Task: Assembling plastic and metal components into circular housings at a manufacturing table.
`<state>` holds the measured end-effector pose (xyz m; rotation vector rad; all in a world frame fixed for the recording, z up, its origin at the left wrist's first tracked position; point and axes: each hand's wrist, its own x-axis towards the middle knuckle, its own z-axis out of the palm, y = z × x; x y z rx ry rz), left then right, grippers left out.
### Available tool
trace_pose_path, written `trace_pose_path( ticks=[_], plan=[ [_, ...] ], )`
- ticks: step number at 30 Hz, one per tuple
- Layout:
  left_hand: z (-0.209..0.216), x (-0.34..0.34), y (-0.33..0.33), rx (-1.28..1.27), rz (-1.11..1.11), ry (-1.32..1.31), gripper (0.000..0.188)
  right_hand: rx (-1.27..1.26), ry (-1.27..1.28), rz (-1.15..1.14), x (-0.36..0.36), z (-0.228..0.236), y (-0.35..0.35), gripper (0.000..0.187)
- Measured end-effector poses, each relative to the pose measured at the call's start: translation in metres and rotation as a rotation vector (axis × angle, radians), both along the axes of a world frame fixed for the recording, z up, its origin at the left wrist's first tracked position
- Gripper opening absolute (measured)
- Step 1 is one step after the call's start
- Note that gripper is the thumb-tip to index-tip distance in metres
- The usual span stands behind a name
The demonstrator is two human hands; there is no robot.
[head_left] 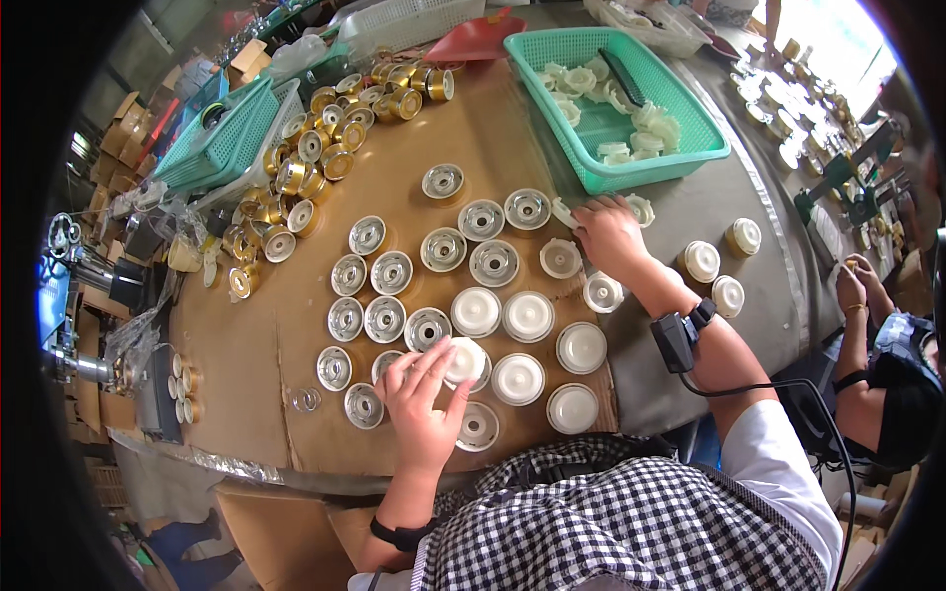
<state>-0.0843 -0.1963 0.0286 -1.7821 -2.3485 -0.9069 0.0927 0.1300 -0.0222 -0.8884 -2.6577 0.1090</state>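
Note:
My left hand (426,399) pinches a round white plastic insert (465,361) between fingers and thumb, over a silver-lined metal cup among the rows. At the right, near the green basket, my right hand (613,239) has its fingers bent down, with a tilted white plastic piece (564,212) at the thumb and index finger. Another white piece (641,210) lies by its outer fingers. Several metal cups (391,273) stand open side up; others hold white inserts (527,316). A cup with a frilled white piece (561,258) is close to my right hand.
A green plastic basket (709,148) holds loose white pieces and a dark strip. Gold-sided cups (310,148) are heaped at the far left, beside stacked green baskets (212,133). A red scoop (478,39) lies at the back. At the right, another person's hands (855,286) are at work.

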Motion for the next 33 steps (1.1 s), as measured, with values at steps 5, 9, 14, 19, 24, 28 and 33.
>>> trace_pose_path(
  ticks=[5,9,14,19,24,28,33],
  plan=[
    [-0.009,0.01,-0.006,-0.077,0.055,0.083,0.047,-0.004,0.45,-0.063,0.002,0.02,-0.009,0.02],
    [-0.003,0.01,-0.009,-0.116,0.044,0.087,0.048,-0.547,0.608,0.042,0.01,0.068,-0.059,0.018],
    [0.037,0.047,-0.009,0.168,-0.089,-0.003,0.067,-1.024,0.335,0.499,0.02,0.092,-0.158,0.025],
    [0.041,0.045,-0.036,0.054,-0.299,-0.231,0.066,-0.946,0.14,0.591,0.032,0.111,-0.185,0.029],
    [0.02,0.039,-0.074,0.03,-0.136,-0.599,0.071,-0.368,0.163,0.161,0.015,0.068,-0.09,0.036],
    [0.021,0.038,-0.083,0.11,-0.029,-1.585,0.073,-0.248,0.164,0.318,0.008,0.012,-0.044,0.045],
    [0.008,0.029,-0.096,0.218,0.097,-1.277,0.069,-0.688,0.363,0.008,-0.007,0.01,-0.052,0.04]
  ],
)
